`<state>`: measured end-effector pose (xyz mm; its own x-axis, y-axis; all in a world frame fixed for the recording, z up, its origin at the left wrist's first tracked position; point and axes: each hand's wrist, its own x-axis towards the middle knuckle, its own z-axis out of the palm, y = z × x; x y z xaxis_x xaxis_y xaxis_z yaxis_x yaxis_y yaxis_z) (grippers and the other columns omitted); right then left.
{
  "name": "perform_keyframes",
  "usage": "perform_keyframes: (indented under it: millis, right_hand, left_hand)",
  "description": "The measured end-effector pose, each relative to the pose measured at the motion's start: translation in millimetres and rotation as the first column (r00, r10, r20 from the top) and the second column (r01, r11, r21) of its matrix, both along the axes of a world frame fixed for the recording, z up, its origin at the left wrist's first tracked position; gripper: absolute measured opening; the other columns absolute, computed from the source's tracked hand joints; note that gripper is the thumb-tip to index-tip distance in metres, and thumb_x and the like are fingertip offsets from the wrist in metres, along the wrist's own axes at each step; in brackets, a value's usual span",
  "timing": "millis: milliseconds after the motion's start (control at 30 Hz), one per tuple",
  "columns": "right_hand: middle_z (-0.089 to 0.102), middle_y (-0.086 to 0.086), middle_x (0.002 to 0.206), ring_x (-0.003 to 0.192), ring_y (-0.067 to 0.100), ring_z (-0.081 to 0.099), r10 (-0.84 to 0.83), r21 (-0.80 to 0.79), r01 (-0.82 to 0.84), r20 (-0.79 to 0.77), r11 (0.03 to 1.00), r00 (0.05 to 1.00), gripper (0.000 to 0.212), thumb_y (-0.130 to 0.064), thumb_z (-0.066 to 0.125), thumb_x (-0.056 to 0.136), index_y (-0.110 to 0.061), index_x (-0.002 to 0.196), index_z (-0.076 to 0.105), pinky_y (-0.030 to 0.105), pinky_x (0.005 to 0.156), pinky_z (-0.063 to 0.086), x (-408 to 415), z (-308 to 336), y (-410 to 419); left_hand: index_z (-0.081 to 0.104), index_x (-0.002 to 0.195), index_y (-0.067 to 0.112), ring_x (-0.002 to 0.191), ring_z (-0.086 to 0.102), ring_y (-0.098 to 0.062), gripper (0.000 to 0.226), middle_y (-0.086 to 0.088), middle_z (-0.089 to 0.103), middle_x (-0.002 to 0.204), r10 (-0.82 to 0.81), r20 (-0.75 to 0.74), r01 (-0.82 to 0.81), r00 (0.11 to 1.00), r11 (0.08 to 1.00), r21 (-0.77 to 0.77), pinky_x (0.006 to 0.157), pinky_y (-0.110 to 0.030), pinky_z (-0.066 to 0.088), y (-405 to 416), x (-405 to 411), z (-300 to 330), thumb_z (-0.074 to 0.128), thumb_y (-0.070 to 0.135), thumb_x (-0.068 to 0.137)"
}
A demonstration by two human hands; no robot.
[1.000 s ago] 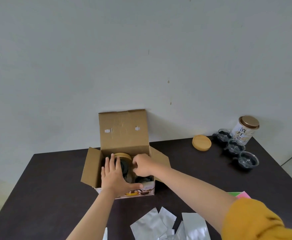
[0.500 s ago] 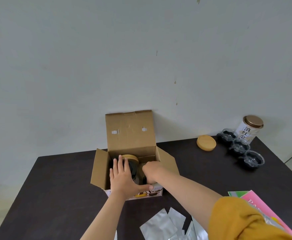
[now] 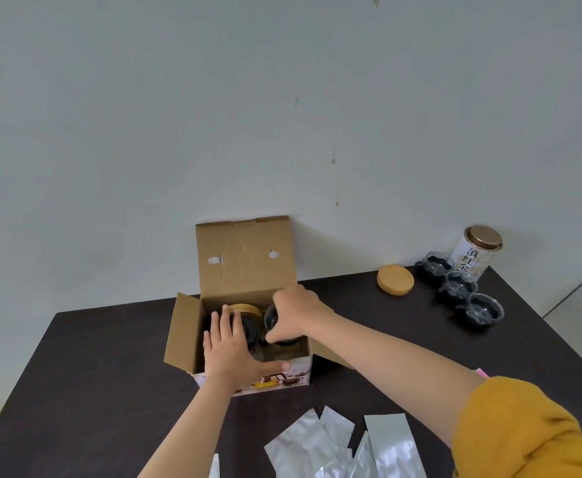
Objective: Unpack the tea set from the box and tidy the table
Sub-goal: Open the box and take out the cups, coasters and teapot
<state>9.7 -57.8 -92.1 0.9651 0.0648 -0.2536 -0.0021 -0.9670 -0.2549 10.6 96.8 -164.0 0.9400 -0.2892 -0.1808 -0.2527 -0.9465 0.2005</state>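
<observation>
An open cardboard box (image 3: 183, 334) stands on the dark table (image 3: 86, 367), its lid flap upright against the wall. My left hand (image 3: 232, 350) lies flat with fingers spread over the box's front edge, above a glass teapot with a wooden lid (image 3: 244, 310). My right hand (image 3: 294, 310) is closed on a small glass cup (image 3: 271, 317), tilted and raised just above the box's right side. Three glass cups (image 3: 460, 286) stand in a row at the back right beside a wooden lid (image 3: 395, 279).
A tea tin (image 3: 477, 251) with a bronze top stands by the wall at the back right. Several silver foil pouches (image 3: 300, 443) lie at the near edge. A pink booklet corner (image 3: 482, 373) peeks out by my yellow sleeve.
My right hand went down into the box's right side and has come up with a glass cup in its grip. The left hand stayed pressed on the box.
</observation>
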Motion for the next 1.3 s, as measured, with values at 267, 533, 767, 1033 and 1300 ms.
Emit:
perform_keyframes:
  millis: [267,533,767,1033,1300]
  right_hand:
    - [0.067,0.004,0.099,0.095,0.022,0.062,-0.336,0.430,0.280,0.060,0.859,0.940,0.061,-0.046,0.071,0.056,-0.010,0.104,0.066,0.025,0.064,0.045,-26.7,-2.2,-77.3]
    - [0.043,0.010,0.129,0.120,0.031,0.047,-0.567,0.192,0.571,-0.082,0.798,0.820,0.088,-0.041,0.073,0.055,-0.009,0.134,0.049,0.040,0.094,0.049,-107.1,-56.1,-207.3]
    - [0.057,0.012,0.097,0.090,0.031,0.063,-0.710,0.057,0.726,-0.169,0.686,0.684,0.045,-0.040,0.067,0.038,-0.016,0.068,0.044,0.028,0.056,0.041,-161.1,-76.2,-311.4]
    - [0.060,0.016,0.103,0.091,0.032,0.063,-0.828,-0.060,0.835,-0.187,0.547,0.529,0.048,-0.029,0.068,0.035,-0.010,0.076,0.052,0.028,0.064,0.052,-188.6,-91.3,-406.3]
    - [0.063,0.021,0.090,0.066,0.029,0.065,-0.892,0.004,0.898,-0.112,0.441,0.438,0.037,-0.013,0.073,0.039,-0.002,0.073,0.061,0.023,0.043,0.048,-151.3,-68.0,-472.5]
  left_hand:
    - [-0.001,0.151,0.014,0.145,-0.013,-0.030,0.154,-0.007,-0.012,0.159,-0.011,0.032,0.011,0.999,1.000,0.002,0.117,-0.047,0.000,0.5,-0.8,-2.4,0.023,0.103,0.027]
    - [0.011,0.151,0.015,0.146,-0.008,-0.028,0.148,-0.005,-0.004,0.160,0.009,0.098,-0.005,0.995,0.999,-0.043,0.117,-0.048,0.003,0.7,0.5,-10.7,0.011,0.105,0.034]
    - [0.014,0.150,0.016,0.147,-0.004,-0.027,0.145,-0.004,0.001,0.160,0.037,0.125,-0.034,0.991,0.999,-0.030,0.117,-0.048,0.006,-1.1,0.8,-16.0,0.018,0.105,0.035]
    - [0.022,0.149,0.015,0.147,0.003,-0.027,0.138,-0.005,0.010,0.159,0.082,0.143,-0.076,0.986,0.996,-0.052,0.116,-0.052,0.011,-2.1,-1.0,-20.4,0.026,0.102,0.042]
    - [0.025,0.148,0.014,0.147,0.004,-0.026,0.134,-0.005,0.014,0.159,0.086,0.177,-0.081,0.980,0.996,-0.036,0.115,-0.052,0.013,-4.9,-2.8,-18.2,0.026,0.101,0.046]
